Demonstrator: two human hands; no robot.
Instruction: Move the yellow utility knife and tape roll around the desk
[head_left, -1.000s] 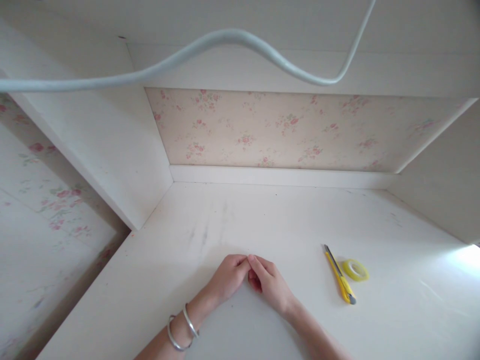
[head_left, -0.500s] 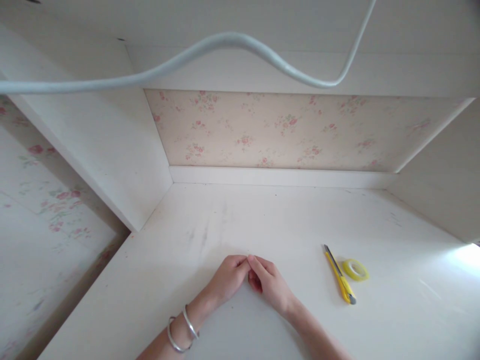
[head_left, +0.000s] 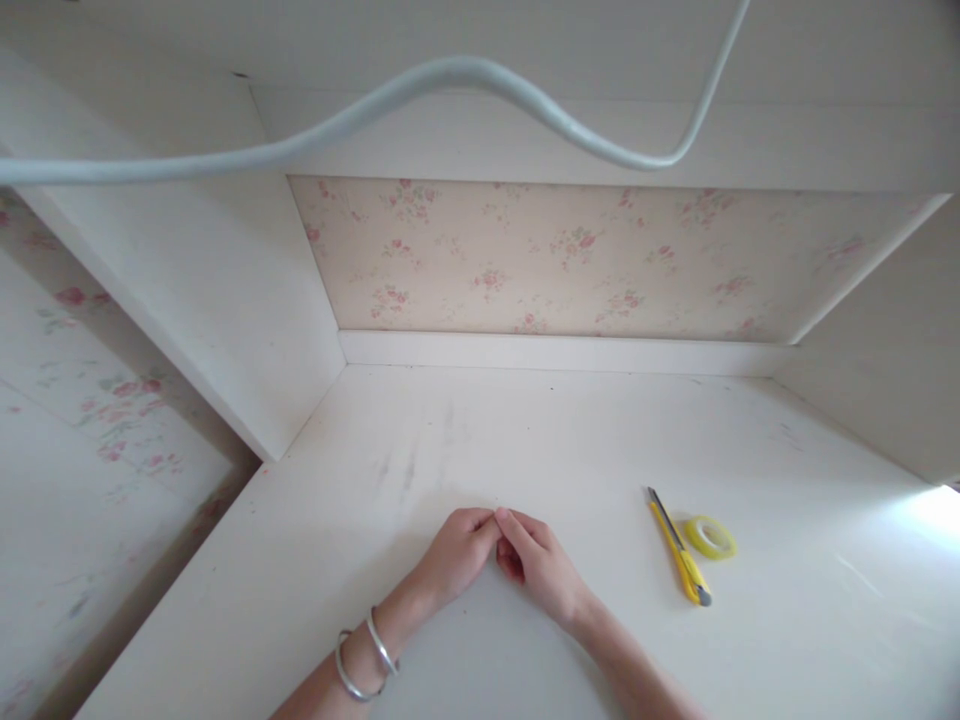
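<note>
My left hand [head_left: 459, 550] and my right hand [head_left: 541, 565] meet at the fingertips over the front middle of the white desk [head_left: 585, 450]. Both have their fingers curled in, thumbs touching or nearly so. No object shows in either; whether something small is pinched between them cannot be made out. Two silver bangles [head_left: 362, 660] circle the left wrist. To the right of my right hand a yellow utility knife [head_left: 679, 548] lies on the desk, its handle end toward the front. Beside it, on its right, rests a roll of yellow tape [head_left: 711, 537].
A pale cable or tube [head_left: 465, 72] runs across the upper view, close to the camera. White side panels [head_left: 247, 320] bound the desk at left and right. Behind is a floral-papered wall [head_left: 525, 260] beneath a white shelf [head_left: 570, 145].
</note>
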